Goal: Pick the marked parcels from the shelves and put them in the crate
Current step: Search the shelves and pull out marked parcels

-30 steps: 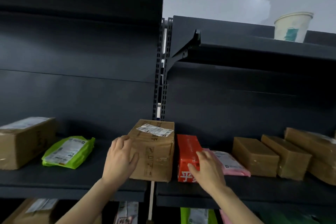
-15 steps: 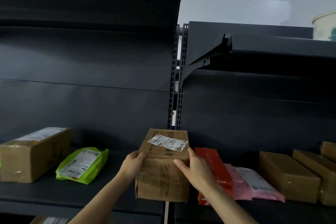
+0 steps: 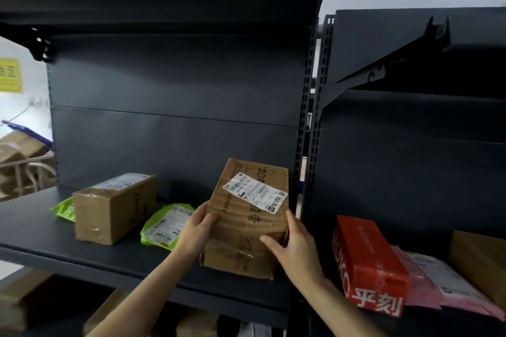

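A brown cardboard parcel with a white shipping label on top is tilted up at the front of the dark metal shelf. My left hand grips its left side and my right hand grips its right side. The parcel's front lower edge looks close to the shelf lip; I cannot tell if it still touches. No crate is in view.
On the same shelf stand a brown box and two green mailers. To the right lie a red box, a pink mailer and another brown box. More boxes sit on the lower shelf. An upright post divides the bays.
My right hand left the red box and closed on the brown parcel's right side. Both hands have pulled the parcel forward and tilted it. The view has swung left.
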`<action>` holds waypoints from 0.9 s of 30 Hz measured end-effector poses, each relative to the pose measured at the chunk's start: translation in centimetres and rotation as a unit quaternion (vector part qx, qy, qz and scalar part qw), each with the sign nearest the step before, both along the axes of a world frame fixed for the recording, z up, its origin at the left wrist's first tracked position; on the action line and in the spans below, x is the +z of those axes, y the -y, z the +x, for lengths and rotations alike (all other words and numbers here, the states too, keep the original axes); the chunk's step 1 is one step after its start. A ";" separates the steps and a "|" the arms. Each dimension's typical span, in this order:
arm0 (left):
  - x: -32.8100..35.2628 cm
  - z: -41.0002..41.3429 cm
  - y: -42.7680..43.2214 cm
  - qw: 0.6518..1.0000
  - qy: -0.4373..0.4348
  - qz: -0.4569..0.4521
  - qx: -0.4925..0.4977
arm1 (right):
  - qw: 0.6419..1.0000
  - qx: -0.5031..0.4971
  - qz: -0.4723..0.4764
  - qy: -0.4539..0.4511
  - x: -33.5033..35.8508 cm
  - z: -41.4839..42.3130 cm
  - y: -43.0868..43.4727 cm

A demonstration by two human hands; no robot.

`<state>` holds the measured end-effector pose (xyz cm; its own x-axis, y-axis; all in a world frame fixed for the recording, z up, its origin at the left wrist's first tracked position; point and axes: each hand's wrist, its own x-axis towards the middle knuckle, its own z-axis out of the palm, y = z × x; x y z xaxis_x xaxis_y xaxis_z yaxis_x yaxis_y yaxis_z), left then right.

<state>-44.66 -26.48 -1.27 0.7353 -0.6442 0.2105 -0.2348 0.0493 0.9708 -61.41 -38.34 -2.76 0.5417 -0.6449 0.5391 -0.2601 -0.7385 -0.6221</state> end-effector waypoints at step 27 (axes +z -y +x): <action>-2.8 -15.5 7.7 0.892 0.440 0.072 -0.073 | 0.916 -0.289 0.020 -0.279 -0.5 -13.3 5.9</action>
